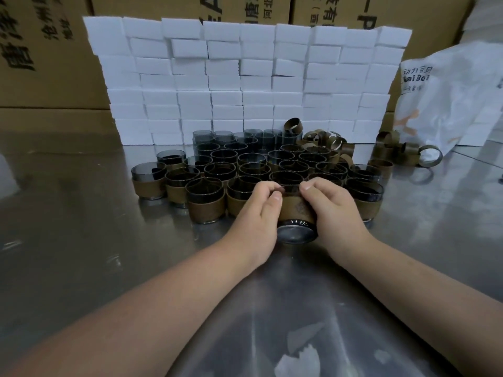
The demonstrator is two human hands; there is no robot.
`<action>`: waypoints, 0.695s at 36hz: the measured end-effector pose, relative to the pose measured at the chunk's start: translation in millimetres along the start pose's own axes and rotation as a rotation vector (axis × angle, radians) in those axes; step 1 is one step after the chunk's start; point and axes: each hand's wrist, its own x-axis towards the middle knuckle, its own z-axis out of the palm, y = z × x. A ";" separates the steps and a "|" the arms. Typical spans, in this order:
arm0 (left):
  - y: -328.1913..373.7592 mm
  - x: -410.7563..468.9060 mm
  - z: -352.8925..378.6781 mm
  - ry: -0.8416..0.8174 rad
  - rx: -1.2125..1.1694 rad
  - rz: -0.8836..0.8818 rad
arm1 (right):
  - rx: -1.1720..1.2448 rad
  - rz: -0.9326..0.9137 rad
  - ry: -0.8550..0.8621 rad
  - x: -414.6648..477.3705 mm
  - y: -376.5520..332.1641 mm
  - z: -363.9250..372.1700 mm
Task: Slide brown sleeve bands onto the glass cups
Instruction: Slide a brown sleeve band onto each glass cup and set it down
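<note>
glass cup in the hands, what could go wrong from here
1. The glass cup is tilted, gripped by left hand and right hand; tugging the sleeve band might make it slip onto the metal table.
2. Sleeved cups stand close behind; a jerk could knock them.

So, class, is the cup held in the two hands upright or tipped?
Tipped: the cup is held sideways between the left hand and right hand, its base facing the camera, brown band around it.

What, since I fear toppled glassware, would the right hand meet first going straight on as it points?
Gripping a banded glass cup, the right hand points forward-left; it would likely first meet the banded cups standing just beyond, though depth is unclear.
</note>
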 end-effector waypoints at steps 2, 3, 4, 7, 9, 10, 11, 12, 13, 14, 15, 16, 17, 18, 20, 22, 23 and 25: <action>1.3 -1.1 0.2 0.027 0.058 0.011 | -0.054 -0.018 0.021 -2.5 -0.3 -0.1; 2.3 -1.5 0.2 0.029 0.079 0.013 | -0.072 -0.030 0.027 -3.3 -0.9 0.3; 3.4 -2.0 -0.1 0.026 0.096 0.009 | -0.085 -0.040 0.026 -4.4 -2.0 0.4; 7.9 -4.1 -1.9 0.019 0.124 -0.023 | -0.106 -0.080 0.002 -6.5 -4.8 1.5; 11.5 -6.3 -2.8 0.009 0.136 -0.023 | -0.104 -0.088 -0.012 -7.4 -4.8 2.2; 13.3 -7.7 -3.1 0.000 0.152 -0.022 | -0.105 -0.084 -0.014 -7.9 -4.5 2.9; 14.5 -9.0 -3.3 -0.004 0.173 -0.024 | -0.098 -0.079 -0.013 -8.3 -3.9 3.5; 15.0 -9.9 -3.7 -0.006 0.197 -0.028 | -0.084 -0.070 -0.009 -8.7 -3.4 4.2; 16.0 -10.6 -4.0 -0.003 0.225 -0.029 | -0.075 -0.062 -0.004 -8.9 -2.8 4.7; 17.0 -11.1 -4.5 0.004 0.252 -0.026 | -0.073 -0.054 -0.001 -8.9 -2.2 5.0; 18.0 -11.5 -5.1 0.012 0.266 -0.021 | -0.069 -0.045 0.001 -8.6 -1.3 5.4; 19.1 -11.8 -5.5 0.015 0.258 -0.018 | -0.061 -0.033 0.003 -8.4 -0.4 5.5; 20.1 -11.7 -5.8 0.007 0.240 -0.012 | -0.055 -0.024 0.006 -8.3 0.2 5.7; 21.2 -11.6 -6.1 -0.007 0.211 -0.007 | -0.052 -0.023 0.008 -8.2 1.0 5.8; 23.4 -12.4 -7.4 -0.034 0.100 -0.014 | -0.056 -0.031 0.002 -7.6 2.8 6.2; 23.5 -11.6 -9.6 -0.038 0.008 -0.033 | -0.074 -0.030 -0.014 -7.0 5.6 6.9; 22.8 -10.4 -10.5 -0.022 -0.013 -0.037 | -0.080 -0.034 -0.026 -6.6 6.8 7.3; 21.4 -8.0 -10.6 0.031 -0.024 -0.049 | -0.086 -0.043 -0.052 -6.0 9.3 8.6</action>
